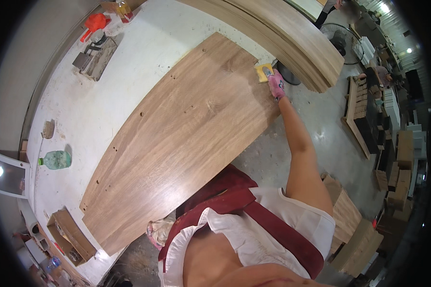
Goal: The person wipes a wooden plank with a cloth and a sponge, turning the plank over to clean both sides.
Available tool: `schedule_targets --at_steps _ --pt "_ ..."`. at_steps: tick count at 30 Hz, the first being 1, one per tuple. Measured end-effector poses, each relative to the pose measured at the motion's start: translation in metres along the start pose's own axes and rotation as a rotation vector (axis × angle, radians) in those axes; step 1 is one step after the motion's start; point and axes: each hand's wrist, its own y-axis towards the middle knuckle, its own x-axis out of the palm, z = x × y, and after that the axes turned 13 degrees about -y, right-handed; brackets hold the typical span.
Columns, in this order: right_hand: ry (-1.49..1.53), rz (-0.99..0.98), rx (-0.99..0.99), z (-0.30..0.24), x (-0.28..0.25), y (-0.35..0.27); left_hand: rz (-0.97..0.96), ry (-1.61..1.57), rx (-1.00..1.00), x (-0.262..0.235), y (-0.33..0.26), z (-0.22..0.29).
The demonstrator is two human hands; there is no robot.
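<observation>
A large wood-grain panel (pixel 177 124) with several small drilled holes along its far side lies on a white worktable (pixel 143 52). My right hand (pixel 276 85), in a pink and grey glove, reaches out to the panel's far right end. A yellow sponge (pixel 263 72) is gripped in its fingers and pressed at the panel's edge. My left hand (pixel 159 230), in a pale glove with pink, is low by the near edge of the panel, beside my dark red apron (pixel 225 196). Its fingers are mostly hidden.
A stack of curved panels (pixel 292 38) stands beyond the right end. On the table are a green bottle (pixel 57 160), a brush (pixel 48 129), a wooden block with tools (pixel 96 60), an orange-red object (pixel 96 22) and a cardboard box (pixel 71 237). A fan (pixel 340 43) stands farther back.
</observation>
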Motion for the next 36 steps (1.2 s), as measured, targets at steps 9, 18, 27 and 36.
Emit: schedule_targets --at_steps 9,18,27,36 --pt "0.355 0.169 -0.375 -0.005 -0.122 -0.004 -0.061 -0.021 -0.027 0.06 -0.028 -0.002" --pt "0.724 0.368 -0.004 0.134 -0.279 0.059 -0.145 -0.025 0.285 0.089 -0.009 0.104" --pt "0.745 0.427 0.109 0.22 -0.403 0.007 -0.684 -0.042 0.978 0.249 0.033 0.447" --pt "0.594 0.598 0.353 0.227 -0.426 -0.026 -1.207 -0.099 0.945 0.463 0.066 0.56"
